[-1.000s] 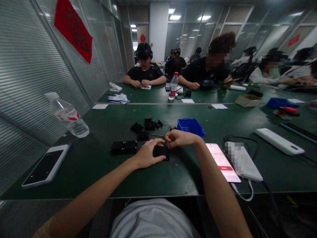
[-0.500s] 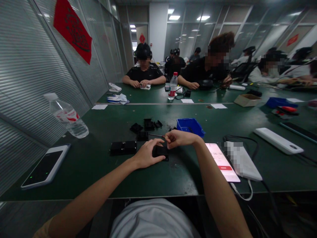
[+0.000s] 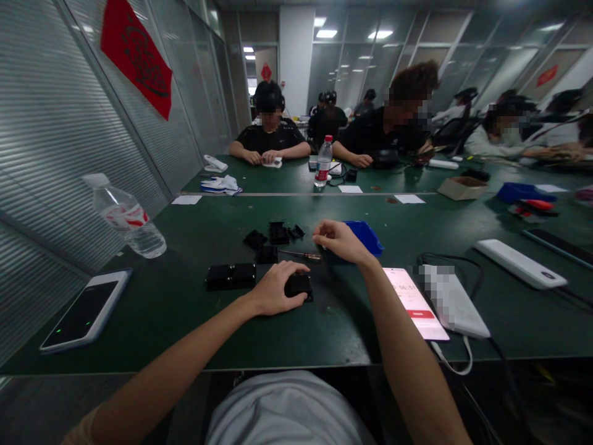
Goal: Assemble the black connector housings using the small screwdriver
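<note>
Worker at green table (image 3: 162,296): left hand (image 3: 277,287) clamps small black part (image 3: 300,285) flat against tabletop, fingers curled over it. Right hand (image 3: 340,242) hovers above blue bin (image 3: 370,238), fingertips pinched together (whether anything small sits between them, cannot tell). Screwdriver (image 3: 301,254) lies loose on table between both hands, apart from each. More black parts (image 3: 277,235) clustered just beyond left hand; timer phone (image 3: 414,300) lies beside right forearm.
</note>
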Available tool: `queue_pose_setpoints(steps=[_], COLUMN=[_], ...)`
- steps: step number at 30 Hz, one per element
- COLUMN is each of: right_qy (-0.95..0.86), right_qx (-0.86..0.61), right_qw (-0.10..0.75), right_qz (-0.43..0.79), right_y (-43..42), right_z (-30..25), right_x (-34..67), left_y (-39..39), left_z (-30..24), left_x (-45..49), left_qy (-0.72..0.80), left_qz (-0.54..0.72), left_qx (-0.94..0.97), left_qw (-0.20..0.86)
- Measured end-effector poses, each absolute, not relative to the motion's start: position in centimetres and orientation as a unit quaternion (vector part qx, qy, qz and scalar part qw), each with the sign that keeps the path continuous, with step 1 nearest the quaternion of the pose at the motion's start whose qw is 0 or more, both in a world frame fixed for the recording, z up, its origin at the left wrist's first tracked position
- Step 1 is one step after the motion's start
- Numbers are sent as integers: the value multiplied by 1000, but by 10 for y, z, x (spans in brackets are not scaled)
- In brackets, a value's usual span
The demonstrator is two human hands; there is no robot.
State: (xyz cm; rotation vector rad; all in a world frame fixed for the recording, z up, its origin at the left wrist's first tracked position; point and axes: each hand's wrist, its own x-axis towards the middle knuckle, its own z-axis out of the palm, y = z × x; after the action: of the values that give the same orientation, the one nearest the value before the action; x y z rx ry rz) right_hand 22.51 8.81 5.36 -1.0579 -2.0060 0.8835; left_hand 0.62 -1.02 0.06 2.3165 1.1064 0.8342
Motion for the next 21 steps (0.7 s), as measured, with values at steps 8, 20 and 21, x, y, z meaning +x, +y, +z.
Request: queue_pose_setpoints(steps=[8, 20, 21], right_qy=[-754, -792, -789], right_qx=[-470, -496, -499], right_qw=[373, 310, 323], right_qz=[268, 175, 157], right_y=[95, 93, 93], right_z=[46, 46, 47], right_x=[227, 223, 224], left_y=[-9, -10, -10], left_z=[3, 5, 5], left_x=[7, 6, 6], left_qy=[397, 391, 392], left_qz=[269, 270, 271], left_qx=[854, 853, 853], left_qw=[203, 213, 214])
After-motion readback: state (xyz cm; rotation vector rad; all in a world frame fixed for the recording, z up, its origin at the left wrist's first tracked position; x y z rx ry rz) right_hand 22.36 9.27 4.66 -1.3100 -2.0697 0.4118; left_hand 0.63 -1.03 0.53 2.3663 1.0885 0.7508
